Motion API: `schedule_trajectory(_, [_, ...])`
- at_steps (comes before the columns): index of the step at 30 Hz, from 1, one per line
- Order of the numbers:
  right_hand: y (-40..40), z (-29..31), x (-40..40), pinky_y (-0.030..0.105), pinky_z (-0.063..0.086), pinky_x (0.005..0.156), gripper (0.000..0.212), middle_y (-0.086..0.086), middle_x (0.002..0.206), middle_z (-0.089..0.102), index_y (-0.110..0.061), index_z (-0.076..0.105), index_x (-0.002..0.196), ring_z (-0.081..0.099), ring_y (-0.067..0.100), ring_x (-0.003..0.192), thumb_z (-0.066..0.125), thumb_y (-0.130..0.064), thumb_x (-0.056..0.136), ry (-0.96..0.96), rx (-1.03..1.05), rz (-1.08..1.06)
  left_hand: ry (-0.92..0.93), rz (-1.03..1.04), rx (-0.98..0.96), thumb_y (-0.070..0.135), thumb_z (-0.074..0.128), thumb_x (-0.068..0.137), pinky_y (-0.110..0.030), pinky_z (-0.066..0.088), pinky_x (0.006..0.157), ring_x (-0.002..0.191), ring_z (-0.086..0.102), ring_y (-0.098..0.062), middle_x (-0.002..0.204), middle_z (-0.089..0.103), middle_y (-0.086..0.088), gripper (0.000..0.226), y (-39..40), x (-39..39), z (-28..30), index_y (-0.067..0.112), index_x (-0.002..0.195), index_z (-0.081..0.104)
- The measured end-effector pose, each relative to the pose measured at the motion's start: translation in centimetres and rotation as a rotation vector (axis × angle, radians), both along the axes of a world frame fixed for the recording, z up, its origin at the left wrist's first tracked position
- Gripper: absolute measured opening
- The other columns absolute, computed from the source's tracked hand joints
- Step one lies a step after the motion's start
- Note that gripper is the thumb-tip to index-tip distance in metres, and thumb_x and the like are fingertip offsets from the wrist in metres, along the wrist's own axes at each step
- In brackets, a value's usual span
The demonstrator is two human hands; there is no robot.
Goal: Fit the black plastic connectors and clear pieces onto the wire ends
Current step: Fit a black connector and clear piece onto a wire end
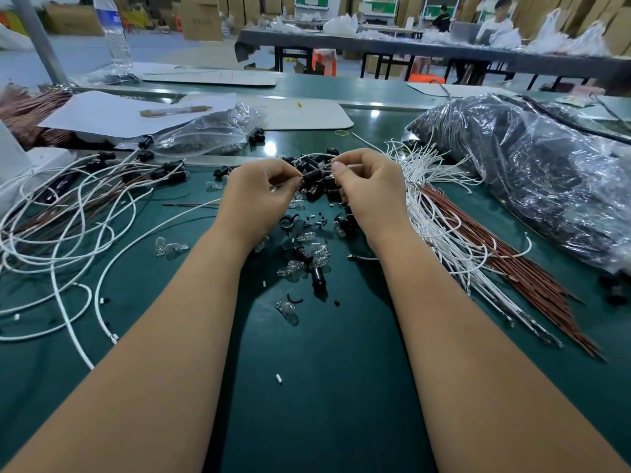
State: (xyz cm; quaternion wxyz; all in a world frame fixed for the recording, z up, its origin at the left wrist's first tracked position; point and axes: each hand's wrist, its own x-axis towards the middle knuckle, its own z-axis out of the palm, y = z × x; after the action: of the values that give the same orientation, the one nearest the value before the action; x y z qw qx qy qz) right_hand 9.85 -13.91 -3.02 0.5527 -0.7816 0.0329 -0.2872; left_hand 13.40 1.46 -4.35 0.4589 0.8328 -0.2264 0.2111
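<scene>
A green tabletop (pixel 317 387) carries everything. At far right lies a large plastic bag (pixel 532 172) of dark parts; at left, a tangle of white wires (pixel 68 240) already capped with black connectors. Right of the hands, loose white and brown wires (pixel 478 240) fan out. Between the forearms sit scattered clear pieces (pixel 290 269) and a pile of black connectors (pixel 319 191). The left hand (pixel 259 196) and right hand (pixel 370 191) meet above that pile, fingers curled, together pinching one black connector (pixel 312 174) on a white wire end.
</scene>
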Motion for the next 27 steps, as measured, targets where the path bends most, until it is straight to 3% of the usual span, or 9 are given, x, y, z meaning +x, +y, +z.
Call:
schedule_trajectory(4, [0.02,0.05,-0.06,0.033,0.054,0.072,0.005,-0.003,0.071,0.066,-0.015,0.071,0.083,0.058,0.009,0.064,0.068,-0.013,0.087,-0.005,-0.012,0.002,-0.048,0.019,0.025,0.011,0.067,0.088,0.000,0.037,0.068,0.068,0.056,0.010,0.076,0.063,0.012,0.008,-0.02,-0.14,0.03,0.012,0.092,0.074])
schedule_trajectory(7, [0.01,0.05,-0.17,0.032,0.052,0.069,0.006,-0.002,0.067,0.063,-0.015,0.071,0.081,0.055,0.010,0.061,0.068,-0.013,0.087,-0.003,-0.029,0.014,-0.079,0.031,0.058,0.012,0.066,0.087,-0.004,0.040,0.072,0.072,0.057,0.000,0.078,0.065,0.009,0.010,-0.02,-0.33,0.12,0.012,0.093,0.074])
schedule_trajectory(11, [-0.05,0.04,-0.34,0.028,0.043,0.058,0.009,-0.006,0.055,0.050,-0.015,0.069,0.080,0.046,0.013,0.054,0.066,-0.010,0.087,-0.012,-0.014,0.043,-0.051,0.011,0.044,0.012,0.067,0.086,-0.013,0.048,0.071,0.070,0.059,0.000,0.076,0.067,0.007,0.009,0.04,-0.59,0.26,0.011,0.091,0.074])
schedule_trajectory(17, [-0.14,0.08,-0.41,0.026,0.039,0.056,0.013,-0.003,0.056,0.048,-0.018,0.068,0.081,0.044,0.016,0.055,0.065,-0.008,0.089,-0.025,-0.038,0.090,0.031,-0.024,0.013,0.013,0.069,0.086,-0.026,0.053,0.066,0.065,0.061,-0.010,0.074,0.069,-0.001,0.005,-0.12,-0.76,0.43,0.010,0.086,0.073])
schedule_trajectory(23, [-0.19,0.00,-0.39,0.019,0.037,0.053,0.014,-0.003,0.059,0.049,-0.020,0.068,0.082,0.040,0.009,0.053,0.064,-0.010,0.090,-0.074,-0.107,0.062,0.037,-0.056,-0.027,0.012,0.068,0.087,-0.011,0.047,0.062,0.066,0.059,-0.005,0.076,0.069,0.000,0.003,-0.22,-0.93,0.58,0.010,0.088,0.071])
schedule_trajectory(27, [-0.26,0.02,-0.26,0.017,0.043,0.058,0.008,-0.007,0.063,0.059,-0.017,0.072,0.085,0.050,0.003,0.054,0.067,-0.011,0.087,-0.046,-0.166,0.042,-0.039,0.002,0.019,0.010,0.069,0.085,-0.018,0.049,0.068,0.070,0.060,-0.011,0.078,0.069,-0.003,0.003,0.01,-0.61,0.39,0.010,0.087,0.072])
